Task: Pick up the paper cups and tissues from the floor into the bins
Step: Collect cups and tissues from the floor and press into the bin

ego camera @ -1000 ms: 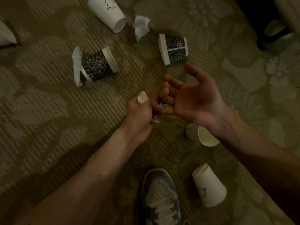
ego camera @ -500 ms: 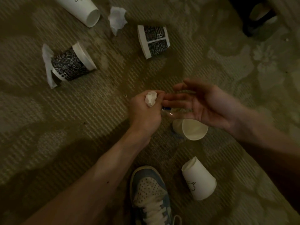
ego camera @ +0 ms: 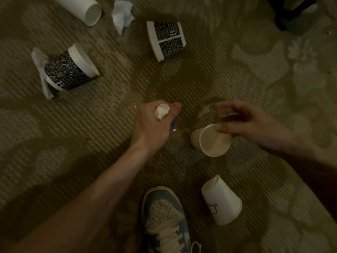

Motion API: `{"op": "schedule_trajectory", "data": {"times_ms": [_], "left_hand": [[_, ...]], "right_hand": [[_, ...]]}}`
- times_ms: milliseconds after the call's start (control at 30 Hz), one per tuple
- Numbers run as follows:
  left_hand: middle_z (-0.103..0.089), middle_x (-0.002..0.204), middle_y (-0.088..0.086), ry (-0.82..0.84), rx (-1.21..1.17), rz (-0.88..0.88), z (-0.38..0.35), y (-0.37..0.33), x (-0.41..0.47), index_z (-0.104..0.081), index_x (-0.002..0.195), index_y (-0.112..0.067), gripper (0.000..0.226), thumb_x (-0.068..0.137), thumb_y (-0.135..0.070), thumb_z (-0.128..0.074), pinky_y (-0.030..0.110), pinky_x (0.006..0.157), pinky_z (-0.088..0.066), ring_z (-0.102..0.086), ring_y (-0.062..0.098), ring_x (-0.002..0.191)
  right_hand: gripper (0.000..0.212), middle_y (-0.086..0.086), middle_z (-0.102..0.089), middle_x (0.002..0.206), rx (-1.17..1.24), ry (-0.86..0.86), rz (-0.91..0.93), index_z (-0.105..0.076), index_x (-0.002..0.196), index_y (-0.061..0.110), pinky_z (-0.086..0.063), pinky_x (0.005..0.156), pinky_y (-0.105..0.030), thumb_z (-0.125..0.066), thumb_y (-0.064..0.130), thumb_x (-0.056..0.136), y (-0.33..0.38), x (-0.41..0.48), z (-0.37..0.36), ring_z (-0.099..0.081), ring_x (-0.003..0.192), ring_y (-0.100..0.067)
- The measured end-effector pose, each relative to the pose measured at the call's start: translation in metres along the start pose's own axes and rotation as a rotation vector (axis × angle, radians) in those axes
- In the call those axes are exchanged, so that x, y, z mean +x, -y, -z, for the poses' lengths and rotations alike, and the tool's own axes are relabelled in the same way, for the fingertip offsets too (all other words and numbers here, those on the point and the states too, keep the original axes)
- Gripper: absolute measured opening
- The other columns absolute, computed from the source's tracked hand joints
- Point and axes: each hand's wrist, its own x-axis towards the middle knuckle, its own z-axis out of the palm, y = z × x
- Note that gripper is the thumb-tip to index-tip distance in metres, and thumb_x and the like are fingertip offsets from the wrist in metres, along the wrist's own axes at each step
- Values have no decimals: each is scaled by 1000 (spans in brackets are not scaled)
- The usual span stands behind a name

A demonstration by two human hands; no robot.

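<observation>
The left hand (ego camera: 153, 125) is clenched around a tissue wad (ego camera: 161, 111), forearm extended; the right hand (ego camera: 242, 121) is blurred, fingers bent.

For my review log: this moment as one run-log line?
left hand: grips crumpled white tissue wad | right hand: over tipped white paper cup, grip unclear

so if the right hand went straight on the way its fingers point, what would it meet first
The white cup lying on its side just ahead of the right hand; blur hides any contact.
</observation>
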Motion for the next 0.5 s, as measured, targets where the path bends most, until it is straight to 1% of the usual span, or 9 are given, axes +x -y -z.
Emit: {"op": "schedule_trajectory", "data": {"times_ms": [33, 100, 200, 267, 333, 367, 433, 467, 500], "left_hand": [[-41, 52, -3, 32, -10, 4, -4, 2, -4, -50, 60, -3, 45, 93, -30, -67, 16, 45, -33, -38, 7, 48], [-36, 48, -8, 74, -22, 26, -12, 5, -12, -42, 57, -8, 50, 92, -36, -67, 15, 43, -31, -34, 4, 44], [-36, 44, -9, 58, -10, 51, -14, 5, -20, -39, 54, -16, 54, 83, -55, -63, 15, 43, -31, -34, 3, 43], [-35, 44, -10, 54, -3, 39, -12, 2, -21, -38, 54, -16, 56, 79, -63, -55, 15, 44, -30, -34, 4, 44], [-36, 50, -10, 26, 14, -7, -12, 0, -22, -40, 56, -15, 58, 77, -68, -49, 15, 49, -31, -36, 4, 50], [-39, 57, -10, 6, 25, -31, -12, -1, -22, -44, 59, -11, 62, 76, -70, -45, 15, 52, -33, -38, 4, 55], [-48, 74, 2, -5, 19, -59, -12, -4, -22, -54, 74, 0, 76, 74, -75, -38, 13, 58, -37, -42, 2, 64], [-51, 81, 6, 8, -7, -62, -11, -6, -22, -56, 82, 2, 83, 73, -78, -36, 12, 59, -39, -44, 2, 66], [-52, 83, 5, 25, -43, -61, -10, -9, -22, -56, 86, 0, 87, 71, -83, -33, 11, 59, -41, -46, 0, 67]], "right_hand": [[62, 14, -64, 120, -9, 62, -2, -64, 116, 44, -59, 78, -30, -76, 52, 56, -3, 0, -3, -64, 106, -3], [52, 14, -68, 119, 10, 146, 0, -64, 118, 40, -59, 78, -30, -73, 43, 66, -10, 0, -9, -66, 106, -6], [27, 6, -73, 107, 64, 151, -9, -70, 108, 29, -59, 77, -35, -64, 27, 82, -16, 2, -14, -70, 99, -13], [24, -1, -75, 103, 171, 144, -28, -73, 103, 22, -61, 72, -34, -63, 23, 82, -15, 4, -16, -71, 94, -17], [22, -6, -75, 98, 351, 142, -78, -77, 95, 19, -60, 66, -31, -65, 22, 76, -9, 7, -19, -73, 88, -19], [21, -8, -76, 97, 427, 154, -98, -79, 92, 18, -60, 65, -30, -66, 21, 76, -6, 8, -20, -73, 87, -19], [21, -10, -75, 100, 528, 183, -121, -80, 92, 16, -59, 66, -29, -67, 21, 76, 2, 10, -22, -73, 90, -21], [23, -12, -75, 101, 570, 190, -133, -80, 93, 15, -59, 66, -28, -68, 23, 75, 5, 11, -23, -73, 91, -22], [24, -13, -75, 100, 607, 197, -149, -80, 93, 15, -59, 64, -28, -68, 25, 75, 8, 11, -24, -74, 90, -23]]}}
